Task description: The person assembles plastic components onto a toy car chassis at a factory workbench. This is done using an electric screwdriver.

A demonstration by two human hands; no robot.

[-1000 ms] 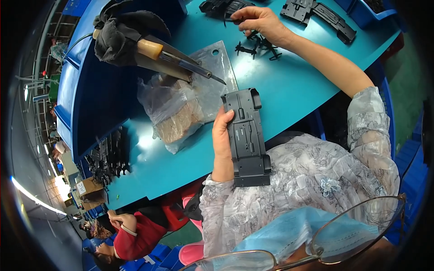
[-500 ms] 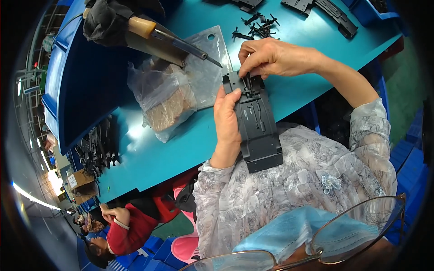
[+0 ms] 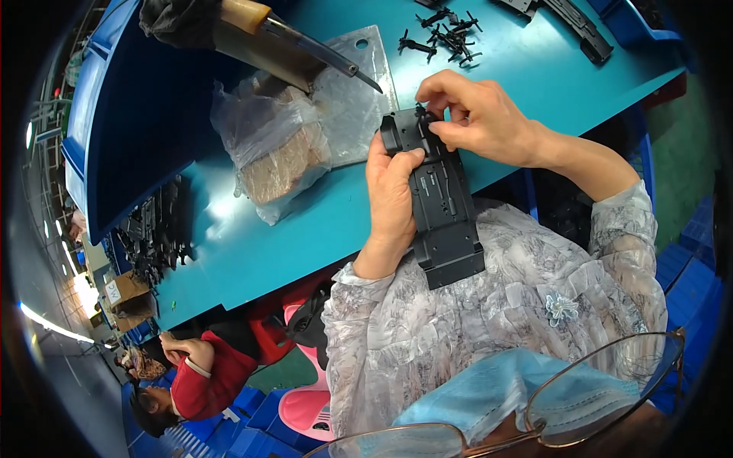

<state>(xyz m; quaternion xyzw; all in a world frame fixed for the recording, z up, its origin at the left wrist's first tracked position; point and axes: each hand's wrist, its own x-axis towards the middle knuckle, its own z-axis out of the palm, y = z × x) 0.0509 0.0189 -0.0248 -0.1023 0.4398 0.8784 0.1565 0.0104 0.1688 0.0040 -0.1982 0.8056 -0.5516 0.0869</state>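
Note:
A long black plastic housing [image 3: 443, 202] with grooves and ribs lies against my patterned blouse, its far end above the table edge. My left hand [image 3: 391, 197] is wrapped round its left side, thumb on the upper face. At the far end, my right hand [image 3: 489, 122] is closed, with thumb and bent fingers at a slim black part [image 3: 422, 128] set into the housing; the fingertips partly hide it. Beyond my hands, several small black pronged parts [image 3: 452, 37] lie loosely piled on the teal table [image 3: 237, 259].
A knife-like tool with a yellow handle [image 3: 246, 15] juts over a plastic-wrapped brown block [image 3: 282, 164] and a clear plastic sheet [image 3: 357, 99]. A large blue bin [image 3: 114, 114] stands left. Black parts [image 3: 156, 237] are heaped nearby. A person in red [image 3: 214, 382] sits further left.
My right hand has shifted slightly right and turned, its fingers now bent differently at the slim part. The housing's far end has tilted, showing its end piece. The view has shifted slightly.

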